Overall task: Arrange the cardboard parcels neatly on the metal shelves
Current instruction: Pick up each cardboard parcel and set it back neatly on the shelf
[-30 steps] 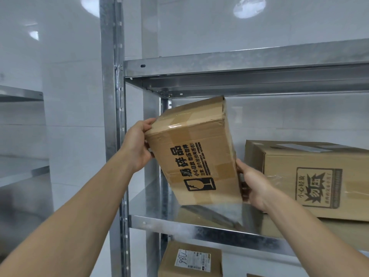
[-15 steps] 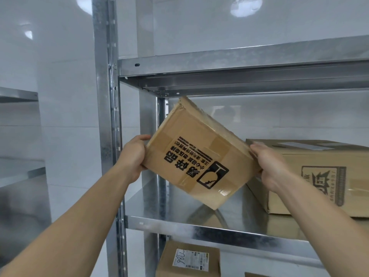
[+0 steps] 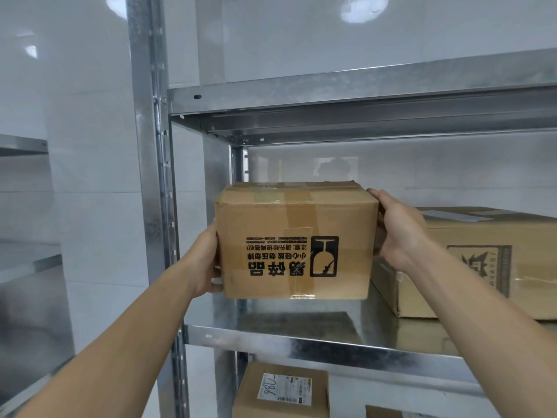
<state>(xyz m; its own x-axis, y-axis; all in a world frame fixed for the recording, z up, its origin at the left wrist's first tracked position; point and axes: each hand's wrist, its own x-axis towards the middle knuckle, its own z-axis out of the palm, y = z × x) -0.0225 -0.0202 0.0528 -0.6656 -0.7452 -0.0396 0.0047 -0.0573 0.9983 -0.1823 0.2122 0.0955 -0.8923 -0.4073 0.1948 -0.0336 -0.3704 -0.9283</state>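
Note:
A taped cardboard parcel [image 3: 297,236] with an upside-down fragile mark is held level just above the middle metal shelf [image 3: 301,345], at its left end. My left hand [image 3: 205,260] grips the parcel's left side with fingers curled under its lower corner. My right hand [image 3: 398,230] clasps the parcel's right side, fingers wrapped behind it out of sight. To the right a larger cardboard parcel [image 3: 470,260] rests on the same shelf, close to my right hand.
The upper shelf [image 3: 361,95] hangs over the parcel. The steel upright post [image 3: 150,176] stands just left of my left hand. Below, a parcel with a white label [image 3: 283,390] sits on the lower level. Another rack [image 3: 24,146] is at far left.
Both hands have turned the parcel clockwise from a steep tilt to level, so its printed face is now upside down. My right hand moved from the bottom corner to the right side.

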